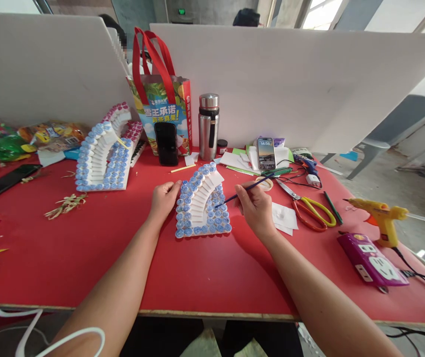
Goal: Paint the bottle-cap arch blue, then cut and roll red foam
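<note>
A small curved staircase model (202,198) with white steps and blue-and-white round pieces rests on the red table in front of me. My left hand (165,199) has its fingers curled at the model's left edge, thumb against it. In my right hand (254,206) is a thin dark blue paintbrush (245,189), pinched between thumb and fingers. The brush tip reaches the round pieces on the model's right side; whether it touches them I cannot tell. White paper squares (284,217) lie just right of that hand.
Further left stands a similar blue staircase model (103,158). Behind are a shopping bag (164,109), a steel flask (208,126) and a lit phone (266,153). Scissors (305,206), a yellow glue gun (379,218) and a purple power strip (373,263) with cables occupy the right.
</note>
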`<action>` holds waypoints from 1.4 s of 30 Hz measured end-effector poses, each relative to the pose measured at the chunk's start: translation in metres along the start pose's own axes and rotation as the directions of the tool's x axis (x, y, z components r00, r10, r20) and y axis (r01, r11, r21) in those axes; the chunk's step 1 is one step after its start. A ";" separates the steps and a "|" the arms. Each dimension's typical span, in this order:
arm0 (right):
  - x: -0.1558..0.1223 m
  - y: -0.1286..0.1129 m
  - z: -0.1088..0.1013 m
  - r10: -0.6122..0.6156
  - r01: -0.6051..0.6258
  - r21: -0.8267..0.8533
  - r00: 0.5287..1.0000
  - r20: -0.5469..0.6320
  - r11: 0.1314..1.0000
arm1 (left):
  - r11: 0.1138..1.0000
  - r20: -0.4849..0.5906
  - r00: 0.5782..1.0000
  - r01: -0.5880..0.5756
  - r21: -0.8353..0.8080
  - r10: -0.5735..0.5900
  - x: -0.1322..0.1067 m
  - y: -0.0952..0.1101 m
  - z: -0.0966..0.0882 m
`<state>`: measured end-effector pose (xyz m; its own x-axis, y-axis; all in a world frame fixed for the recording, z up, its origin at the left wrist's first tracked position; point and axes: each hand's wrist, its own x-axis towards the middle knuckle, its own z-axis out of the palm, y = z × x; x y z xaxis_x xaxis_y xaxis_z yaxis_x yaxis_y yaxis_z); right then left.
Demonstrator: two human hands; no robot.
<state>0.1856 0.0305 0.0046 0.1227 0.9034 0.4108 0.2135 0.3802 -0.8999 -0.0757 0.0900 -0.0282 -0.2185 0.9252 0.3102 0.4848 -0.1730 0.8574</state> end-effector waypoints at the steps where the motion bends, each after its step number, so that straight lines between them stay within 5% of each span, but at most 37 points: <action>1: 0.000 0.000 0.000 -0.002 0.003 -0.007 1.000 0.006 1.000 | 1.000 0.000 1.000 -0.001 0.000 0.001 0.000 0.000 0.000; 42: 0.001 0.000 -0.003 0.035 -0.036 -0.057 0.999 -0.022 0.998 | 1.000 0.008 1.000 -0.002 -0.009 0.002 0.000 0.001 0.000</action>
<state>0.1883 0.0313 0.0054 0.1511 0.9116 0.3823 0.2642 0.3355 -0.9043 -0.0753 0.0900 -0.0279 -0.2104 0.9276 0.3088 0.4778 -0.1781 0.8602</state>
